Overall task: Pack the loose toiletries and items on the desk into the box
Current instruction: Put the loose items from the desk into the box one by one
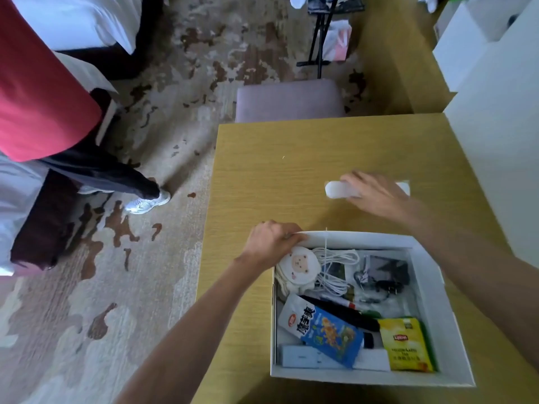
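Observation:
A white open box (437, 290) stands on the near part of the wooden desk (271, 176). It holds a sheep plush (297, 266), a coiled white cable (335, 269), a blue snack bag (332, 333), a yellow Lipton tea packet (405, 345) and other small items. My left hand (271, 243) grips the box's far left corner. Beyond the box, a white tube (335, 189) lies flat on the desk. My right hand (376, 193) lies over the tube's middle, blurred, and its fingers curl onto the tube; whether they have closed I cannot tell.
A mauve chair seat (288, 100) is pushed against the desk's far edge. A person in a red top (40, 91) and white sneaker (145, 202) stands on the patterned carpet to the left. White furniture (495, 112) borders the desk on the right.

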